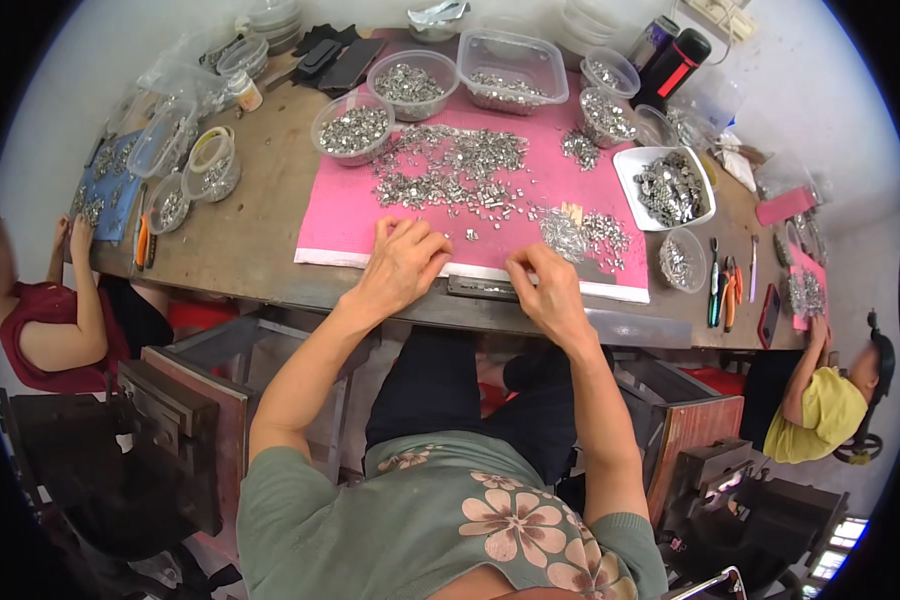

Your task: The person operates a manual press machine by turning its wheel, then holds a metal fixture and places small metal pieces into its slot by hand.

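Small silvery metal pieces (475, 155) lie in loose heaps on a pink mat (332, 215). At the mat's near edge my left hand (402, 262) rests with its fingers curled together; what they hold, if anything, is hidden. My right hand (548, 285) is closed in a pinch at the right end of a narrow metal bar (482, 287), and anything in its fingertips is too small to make out. Beyond that hand are a pile of thin silvery pins (562, 235) and a heap of small metal parts (606, 240).
Clear tubs of metal pieces (410, 85) and a rectangular container (512, 75) stand at the back. A white tray (708, 210) sits right, near pliers (732, 293) and a phone (769, 315). Co-workers sit at left (55, 335) and right (820, 410).
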The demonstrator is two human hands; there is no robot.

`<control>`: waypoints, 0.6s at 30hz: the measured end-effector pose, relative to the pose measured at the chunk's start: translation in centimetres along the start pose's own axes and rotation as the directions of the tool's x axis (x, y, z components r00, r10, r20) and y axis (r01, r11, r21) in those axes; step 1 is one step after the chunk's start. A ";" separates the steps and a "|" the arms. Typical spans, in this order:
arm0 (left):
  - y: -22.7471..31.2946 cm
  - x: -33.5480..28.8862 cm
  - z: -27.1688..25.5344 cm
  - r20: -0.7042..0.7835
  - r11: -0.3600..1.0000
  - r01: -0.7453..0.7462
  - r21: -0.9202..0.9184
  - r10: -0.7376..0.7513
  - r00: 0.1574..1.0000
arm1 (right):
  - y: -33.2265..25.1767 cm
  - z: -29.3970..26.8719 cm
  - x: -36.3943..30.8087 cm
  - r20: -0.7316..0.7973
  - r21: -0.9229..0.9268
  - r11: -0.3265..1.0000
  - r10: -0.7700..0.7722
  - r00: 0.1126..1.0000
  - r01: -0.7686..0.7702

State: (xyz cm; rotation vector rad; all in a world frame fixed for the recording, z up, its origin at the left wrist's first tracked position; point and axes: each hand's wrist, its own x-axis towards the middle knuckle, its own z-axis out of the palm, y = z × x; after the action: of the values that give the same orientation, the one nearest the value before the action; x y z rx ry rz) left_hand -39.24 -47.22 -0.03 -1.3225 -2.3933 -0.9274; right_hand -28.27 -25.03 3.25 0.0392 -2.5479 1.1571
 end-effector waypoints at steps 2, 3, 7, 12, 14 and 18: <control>0.2 1.0 -0.1 -0.024 0.999 0.026 -0.048 -0.027 0.999 | -0.3 0.0 -1.4 -0.015 -0.018 0.999 -0.045 0.999 0.044; 0.1 1.7 -0.1 -0.048 0.994 0.052 -0.093 -0.056 0.997 | -0.4 0.1 -1.9 -0.029 -0.035 0.995 -0.093 0.995 0.092; -1.3 5.3 1.9 -0.089 0.994 0.044 -0.103 -0.053 0.995 | 0.2 0.9 -2.8 -0.091 -0.045 0.992 -0.121 0.988 0.118; -2.6 8.0 4.6 -0.104 0.993 0.055 -0.103 -0.066 0.992 | 0.2 1.6 -3.1 -0.129 -0.063 0.991 -0.129 0.983 0.122; -2.6 8.4 5.0 -0.105 0.998 0.042 -0.053 -0.047 0.993 | 0.3 1.7 -3.2 -0.132 -0.081 0.988 -0.139 0.981 0.129; -1.6 7.7 4.0 -0.156 0.992 0.052 -0.112 -0.070 0.985 | 0.6 1.7 -3.5 -0.139 -0.140 0.976 -0.183 0.973 0.164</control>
State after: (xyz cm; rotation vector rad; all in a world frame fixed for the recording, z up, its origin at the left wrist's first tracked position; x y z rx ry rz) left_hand -44.48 -40.15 0.06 -1.1673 -2.3017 -1.1483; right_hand -25.60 -26.27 0.68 0.1354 -2.4239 0.8941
